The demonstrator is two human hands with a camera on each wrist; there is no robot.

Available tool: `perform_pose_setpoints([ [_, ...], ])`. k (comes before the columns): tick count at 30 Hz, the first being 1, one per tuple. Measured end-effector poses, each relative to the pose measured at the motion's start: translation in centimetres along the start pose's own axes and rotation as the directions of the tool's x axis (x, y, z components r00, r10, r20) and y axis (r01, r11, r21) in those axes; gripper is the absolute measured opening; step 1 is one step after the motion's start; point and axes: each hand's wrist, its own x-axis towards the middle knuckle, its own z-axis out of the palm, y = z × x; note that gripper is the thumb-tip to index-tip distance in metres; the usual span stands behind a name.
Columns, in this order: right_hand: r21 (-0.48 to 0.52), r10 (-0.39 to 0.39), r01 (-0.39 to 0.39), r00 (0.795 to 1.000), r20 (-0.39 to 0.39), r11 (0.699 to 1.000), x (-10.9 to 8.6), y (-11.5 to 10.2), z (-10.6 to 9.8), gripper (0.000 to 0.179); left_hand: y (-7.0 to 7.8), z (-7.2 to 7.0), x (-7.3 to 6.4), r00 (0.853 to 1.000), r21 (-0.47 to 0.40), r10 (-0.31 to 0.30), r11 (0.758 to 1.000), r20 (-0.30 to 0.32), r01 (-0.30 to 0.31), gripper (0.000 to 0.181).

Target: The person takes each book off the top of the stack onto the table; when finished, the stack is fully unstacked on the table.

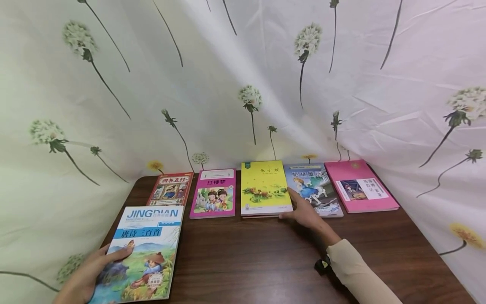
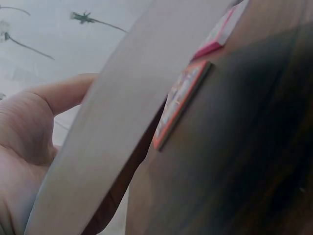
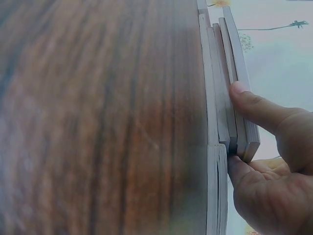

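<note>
My left hand (image 1: 89,270) holds a thick paperback (image 1: 148,253) by its left side, thumb across the front cover. The cover is white and blue with "JINGDIAN" at the top and a child in a straw hat; its pale page edges (image 2: 102,112) show in the left wrist view. My right hand (image 1: 305,213) grips the lower right corner of a yellow book (image 1: 264,185), thumb at the near edge and fingers along the right side. In the right wrist view the thumb (image 3: 254,103) lies against the edges of several stacked books (image 3: 227,88).
Along the back of the dark wooden table (image 1: 228,257) lie a red book (image 1: 171,188), a magenta book (image 1: 213,194), a blue book (image 1: 313,190) and a pink book (image 1: 362,185). A dandelion-print cloth (image 1: 212,84) hangs behind and at both sides.
</note>
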Motion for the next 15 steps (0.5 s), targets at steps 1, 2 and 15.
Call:
perform_pose_setpoints([
  [1,-0.003,0.0,0.0,1.0,-0.002,1.0,0.0,0.0,0.0,0.114,-0.2,-0.1,0.0,1.0,-0.004,-0.004,1.0,0.02,0.004,0.082],
  [2,-0.004,0.001,-0.001,1.0,-0.003,1.0,0.0,-0.1,0.1,0.114,-0.5,-0.2,-0.1,1.0,-0.007,-0.011,1.0,0.028,0.011,0.08],
  [15,-0.013,0.03,-0.03,1.0,-0.01,0.999,-0.1,-0.1,0.0,0.114,-1.9,1.2,0.3,0.983,0.3,-0.014,0.951,-0.182,0.069,0.099],
])
